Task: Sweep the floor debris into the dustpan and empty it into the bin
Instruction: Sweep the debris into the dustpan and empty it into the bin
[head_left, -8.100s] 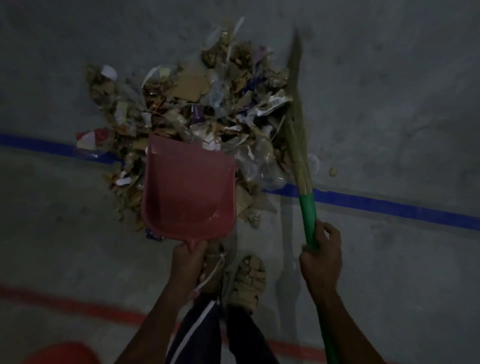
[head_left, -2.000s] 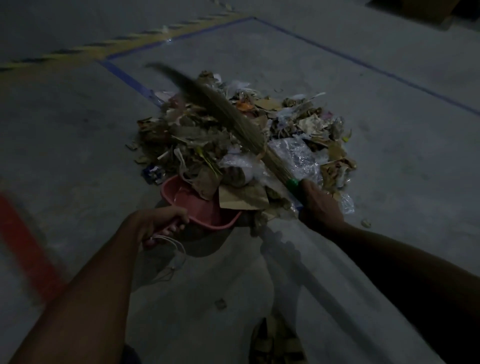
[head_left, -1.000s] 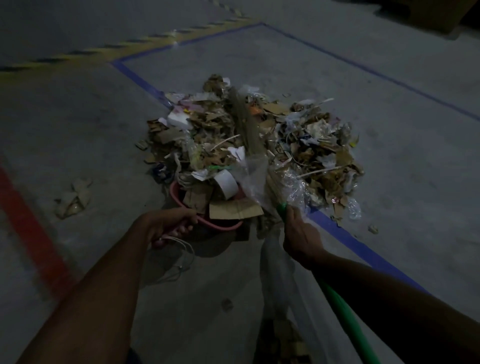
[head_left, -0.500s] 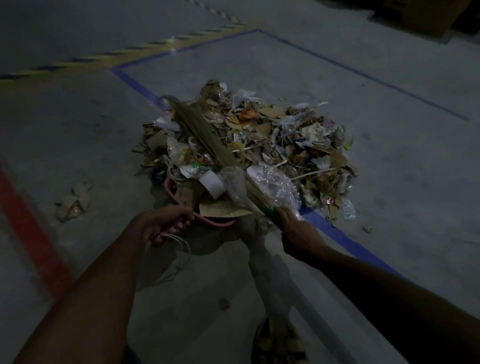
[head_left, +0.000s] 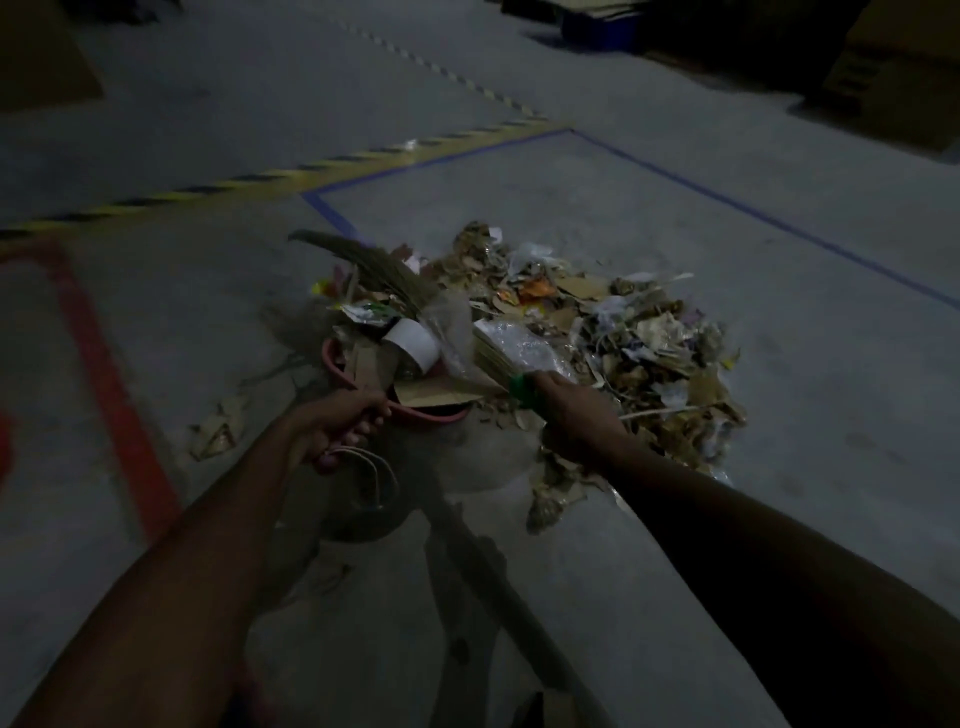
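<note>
Gripping dustpan (head_left: 415, 410) handle, left hand (head_left: 340, 423); right hand (head_left: 574, 415) clasps broom (head_left: 384, 273) beside debris (head_left: 623, 332).

Both forearms are bare, with no sleeves or gloves (a sandalled foot (head_left: 540, 712) shows dimly below).

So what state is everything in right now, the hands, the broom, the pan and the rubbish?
Left hand: grips the dustpan's handle.
Right hand: grips the broom by its green handle.
Dustpan: at the heap's near edge, loaded with card and paper.
Broom: bristles lying across the rubbish above the pan.
Rubbish heap: mostly on the floor, not yet collected.
Stray scrap: lying apart, left of the pan.
</note>
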